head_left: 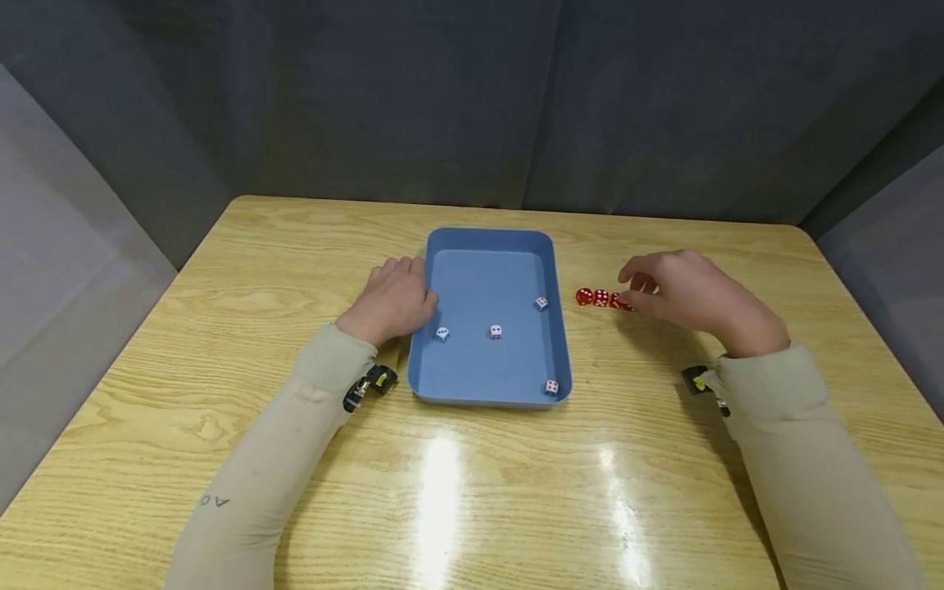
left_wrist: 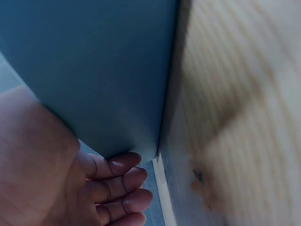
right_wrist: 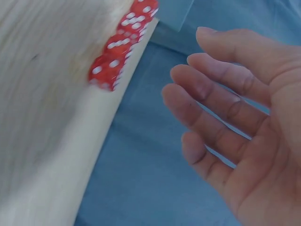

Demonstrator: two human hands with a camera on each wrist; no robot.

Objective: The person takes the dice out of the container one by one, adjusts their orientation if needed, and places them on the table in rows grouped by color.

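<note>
The left hand (head_left: pixel 394 299) lies on the wooden desk (head_left: pixel 221 328) with its palm down, pressed against the outer left wall of the blue tray (head_left: pixel 490 238); its fingers (left_wrist: pixel 123 182) are loosely curled together, side by side, and clamp on nothing, their tips resting at the tray's lower edge in the left wrist view. Just beyond those fingers, inside the tray, four white dice lie apart from one another: one (head_left: pixel 442 333) nearest the left hand, one (head_left: pixel 496 331) near the middle of the tray floor, one (head_left: pixel 542 303) by the right wall, and one (head_left: pixel 551 387) in the near right corner. Past the tray's right wall, on the bare desk, a short row of red dice (head_left: pixel 603 298) lies touching one another, with white pips showing; in the head view three can be counted, though the last one is partly hidden by the fingers. The right hand (head_left: pixel 689 293) hovers at the right end of that row, its fingers (right_wrist: pixel 211 94) relaxed, slightly bent and a little apart, holding nothing; the fingertips are just beside the last red die, and whether they touch it cannot be told. In the right wrist view the red dice sit off to the upper left of the spread fingers, clearly apart from them. Both forearms wear pale sleeves (head_left: pixel 280 459).
</note>
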